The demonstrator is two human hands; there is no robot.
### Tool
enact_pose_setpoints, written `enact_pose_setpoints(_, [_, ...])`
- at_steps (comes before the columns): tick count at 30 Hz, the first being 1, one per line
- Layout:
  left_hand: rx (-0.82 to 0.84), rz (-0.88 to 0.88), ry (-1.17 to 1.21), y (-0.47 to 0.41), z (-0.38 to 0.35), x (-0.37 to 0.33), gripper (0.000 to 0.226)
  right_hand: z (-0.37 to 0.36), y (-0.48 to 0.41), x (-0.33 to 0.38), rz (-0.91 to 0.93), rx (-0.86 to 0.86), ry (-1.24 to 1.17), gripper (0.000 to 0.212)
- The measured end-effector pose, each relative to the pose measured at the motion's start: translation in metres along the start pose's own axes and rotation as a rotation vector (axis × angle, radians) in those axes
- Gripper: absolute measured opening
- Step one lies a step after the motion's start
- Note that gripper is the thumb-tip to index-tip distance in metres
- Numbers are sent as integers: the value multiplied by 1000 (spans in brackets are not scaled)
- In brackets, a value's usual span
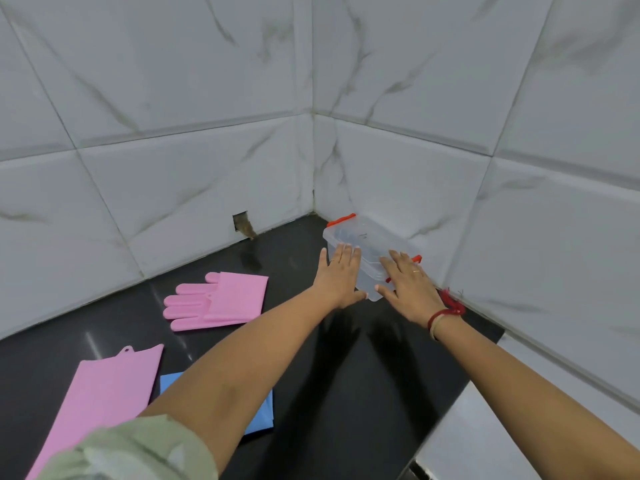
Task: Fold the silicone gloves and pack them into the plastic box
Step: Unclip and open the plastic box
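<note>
Clear plastic box [367, 237] in wall corner [313, 168]; left hand [337, 275], right hand [408, 289] flat atop

Two pink gloves [218, 301] [100, 400], one blue piece [261, 415], one plastic box [367, 242] — two hands [341, 275] [408, 289].

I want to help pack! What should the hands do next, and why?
Probably flip up the red clips and lift the lid. The left hand and right hand both rest flat on the plastic box, which looks closed, while a pink glove lies outside it on the counter.
</note>
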State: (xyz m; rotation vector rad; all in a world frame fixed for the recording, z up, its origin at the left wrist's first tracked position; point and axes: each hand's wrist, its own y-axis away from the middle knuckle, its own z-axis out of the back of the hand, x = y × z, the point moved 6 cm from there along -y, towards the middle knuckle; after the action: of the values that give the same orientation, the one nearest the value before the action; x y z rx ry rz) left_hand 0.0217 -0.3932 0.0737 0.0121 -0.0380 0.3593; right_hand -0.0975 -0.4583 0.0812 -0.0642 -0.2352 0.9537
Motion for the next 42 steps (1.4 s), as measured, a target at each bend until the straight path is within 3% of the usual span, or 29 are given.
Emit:
enact_pose_setpoints(3, [33,-30,-17,-6,2,-4,93,7,0,-4,58,-72,29,48])
enact_pose_setpoints(7, [-66,-117,6,-1,7,-15,80,21,3,-12,103,-175,22,26])
enact_pose_setpoints(13, [-130,-260,-56,7,13,-26,69,33,28,-27,228,-212,-4,15])
enact_pose_setpoints(17, [-210,-258,-126,7,13,-33,62,37,39,-28,254,-240,39,14])
enact_pose_setpoints(20, [-243,-234,-187,6,13,-34,62,28,42,-31,276,-130,140,10])
enact_pose_setpoints(23, [-255,-233,-173,4,13,-34,62,23,46,-39,327,39,188,32])
enact_pose_setpoints(26, [-249,-233,-120,4,10,-34,68,46,43,-32,352,-98,79,38])
enact_pose_setpoints(30, [-243,-233,-61,4,7,-34,77,51,8,-11,204,-188,-204,43])
enact_pose_setpoints(35, [-103,-245,27,-1,6,-27,58,13,-38,10,-28,-30,-289,55])
enact_pose_setpoints(38, [-71,-258,508,-3,14,-7,37,4,-41,10,-41,-37,-258,81])
enact_pose_setpoints(40, [-185,-141,744,-10,15,21,35,-4,-41,9,-14,-4,-173,92])
enact_pose_setpoints(42, [-316,26,820,-19,11,47,33,-12,-41,10,16,35,-62,96])
